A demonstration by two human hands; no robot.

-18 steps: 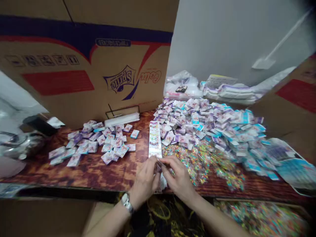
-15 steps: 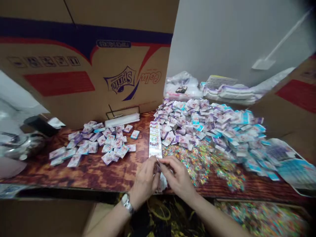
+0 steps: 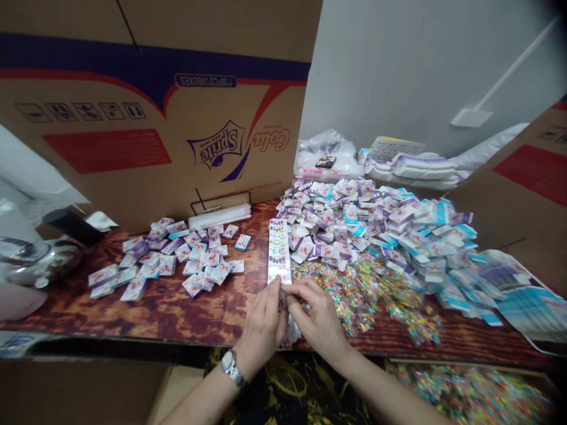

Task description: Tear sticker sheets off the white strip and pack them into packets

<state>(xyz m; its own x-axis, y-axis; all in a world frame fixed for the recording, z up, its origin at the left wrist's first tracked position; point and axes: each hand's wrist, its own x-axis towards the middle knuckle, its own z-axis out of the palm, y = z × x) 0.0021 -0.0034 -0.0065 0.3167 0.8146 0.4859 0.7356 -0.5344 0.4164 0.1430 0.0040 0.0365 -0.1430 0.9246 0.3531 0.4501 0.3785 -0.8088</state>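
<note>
My left hand point(image 3: 262, 319) and my right hand point(image 3: 315, 316) meet at the table's front edge, with fingertips closed together. Between them they pinch a small box point(image 3: 283, 301); only a purplish bit of it shows, the rest is behind fingers. Under and beyond my fingertips lies a long white sticker strip point(image 3: 278, 251) with rows of small coloured pictures. More strips point(image 3: 292, 332) show below the hands. Just right of my right hand spreads a heap of small clear packets of colourful candy point(image 3: 354, 289).
Behind the candy rises a large pile of small purple, blue and white boxes point(image 3: 354, 206). More boxes point(image 3: 208, 257) lie at left. A big cardboard carton point(image 3: 155, 130) stands behind; another carton point(image 3: 531, 189) is at right. Flat blue cartons point(image 3: 531, 307) and a candy-filled bin point(image 3: 473, 389) sit at right.
Both hands stay at the same place with the small box between them. My left index finger has shifted slightly up onto the strip. The view has become sharper.
</note>
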